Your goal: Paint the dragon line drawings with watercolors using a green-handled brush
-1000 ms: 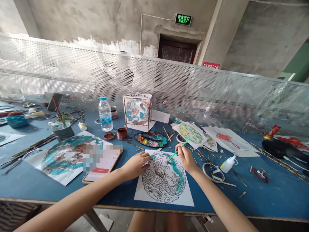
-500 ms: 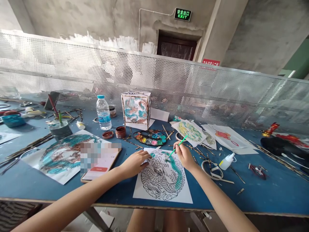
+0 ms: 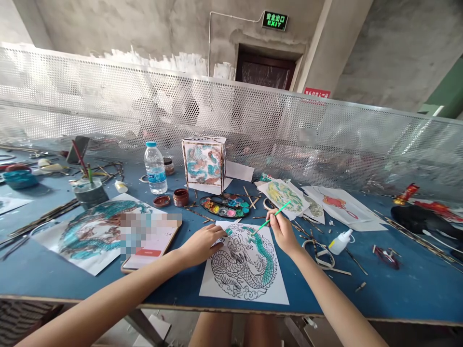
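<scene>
A white sheet with a black-line dragon drawing (image 3: 238,274) lies before me at the table's front edge. Teal paint covers part of the dragon's body along the right and top. My right hand (image 3: 282,232) is closed round a green paintbrush (image 3: 277,213), whose tip points down at the sheet's upper right. My left hand (image 3: 204,245) lies flat on the sheet's upper left corner, fingers stretched out. Just beyond the sheet sits a paint palette (image 3: 231,212) with several colours in its wells.
To the left are a phone (image 3: 155,250), a painted dragon sheet (image 3: 87,258) and a brush cup (image 3: 90,195). Behind stand a water bottle (image 3: 156,168), a paint jar (image 3: 181,197) and a paper lantern (image 3: 204,166). A glue bottle (image 3: 340,242) and bamboo strips lie right.
My right hand has shifted slightly right with the paintbrush, and the brush tip has moved a little to the right. My left hand has stayed in place.
</scene>
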Demonstrator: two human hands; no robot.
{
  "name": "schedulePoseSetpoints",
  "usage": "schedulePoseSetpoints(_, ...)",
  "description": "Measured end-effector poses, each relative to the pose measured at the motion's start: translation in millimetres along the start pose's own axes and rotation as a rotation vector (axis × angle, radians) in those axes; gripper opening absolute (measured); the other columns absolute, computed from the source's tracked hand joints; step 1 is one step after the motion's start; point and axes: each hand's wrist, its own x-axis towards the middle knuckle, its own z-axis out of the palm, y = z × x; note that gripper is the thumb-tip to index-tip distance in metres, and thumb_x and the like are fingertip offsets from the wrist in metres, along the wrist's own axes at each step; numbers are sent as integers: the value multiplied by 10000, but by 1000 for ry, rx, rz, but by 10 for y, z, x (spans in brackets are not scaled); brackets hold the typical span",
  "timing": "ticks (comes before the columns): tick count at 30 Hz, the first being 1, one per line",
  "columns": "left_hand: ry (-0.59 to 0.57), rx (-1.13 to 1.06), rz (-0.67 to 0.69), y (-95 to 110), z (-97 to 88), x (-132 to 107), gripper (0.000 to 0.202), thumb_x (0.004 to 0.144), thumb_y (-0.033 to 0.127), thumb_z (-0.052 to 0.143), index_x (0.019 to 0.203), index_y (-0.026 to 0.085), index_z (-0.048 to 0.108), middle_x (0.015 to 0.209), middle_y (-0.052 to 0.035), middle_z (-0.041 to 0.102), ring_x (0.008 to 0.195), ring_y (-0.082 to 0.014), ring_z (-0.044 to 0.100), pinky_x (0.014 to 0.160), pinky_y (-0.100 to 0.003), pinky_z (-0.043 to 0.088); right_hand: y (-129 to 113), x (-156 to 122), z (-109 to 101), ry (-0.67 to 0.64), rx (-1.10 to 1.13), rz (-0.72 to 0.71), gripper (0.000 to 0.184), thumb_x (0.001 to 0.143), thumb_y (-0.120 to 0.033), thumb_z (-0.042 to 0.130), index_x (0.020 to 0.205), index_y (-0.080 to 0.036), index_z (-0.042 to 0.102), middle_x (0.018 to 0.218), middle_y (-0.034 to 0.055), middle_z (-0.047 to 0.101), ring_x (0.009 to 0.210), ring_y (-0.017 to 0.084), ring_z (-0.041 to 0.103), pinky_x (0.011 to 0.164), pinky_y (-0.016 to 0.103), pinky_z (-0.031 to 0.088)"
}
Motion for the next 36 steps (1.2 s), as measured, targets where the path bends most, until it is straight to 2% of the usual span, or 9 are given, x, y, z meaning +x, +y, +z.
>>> schedulePoseSetpoints(4,2,3,5,0,0,-1,257,880,276,428,1087,199,559,1022,-60,599,988,-218,512,862,-351,413,-4,-7,5,-76,-31,-39,243,938,-343,267,805,-217,427,732,39,506,604,149,494,581,285,419)
schedulePoseSetpoints(9,-2,12,7,-9,8,-1,248,877,269,435,1079,191,557,1028,-61,596,993,-221,507,871,-356,409,19,-27,1,8,-27,-22,226,937,-320,276,815,-212,432,735,38,515,591,143,498,557,276,413)
schedulePoseSetpoints(13,11,7,21,-26,25,-5,250,879,276,432,1080,193,557,1032,-63,596,984,-219,507,859,-351,412,18,-36,9,-71,-20,-21,239,937,-334,280,810,-214,443,715,31,509,590,143,502,555,270,419)
schedulePoseSetpoints(18,17,9,22,-34,28,-10,247,877,275,436,1076,199,561,1024,-60,597,987,-217,506,869,-354,405,38,-20,-15,39,-38,0,240,935,-351,285,804,-213,432,722,34,508,584,148,508,555,276,423)
schedulePoseSetpoints(23,14,11,16,-21,20,-14,232,873,257,445,1066,199,559,1014,-53,598,980,-214,507,869,-345,403,30,-23,40,-32,-30,-35,241,937,-339,277,816,-220,448,752,43,532,603,157,517,577,285,426)
schedulePoseSetpoints(28,-2,20,1,-2,6,-8,233,870,253,457,1071,194,559,1021,-54,599,991,-214,507,883,-344,399,33,-29,23,34,-93,-46,233,936,-303,286,780,-211,432,736,35,513,579,143,489,570,275,408)
schedulePoseSetpoints(36,7,10,16,-16,16,-9,240,875,264,450,1077,191,558,1026,-59,596,991,-215,504,880,-347,400,22,-13,-15,-26,-98,-41,247,939,-318,276,788,-207,437,715,25,510,565,140,491,557,263,398)
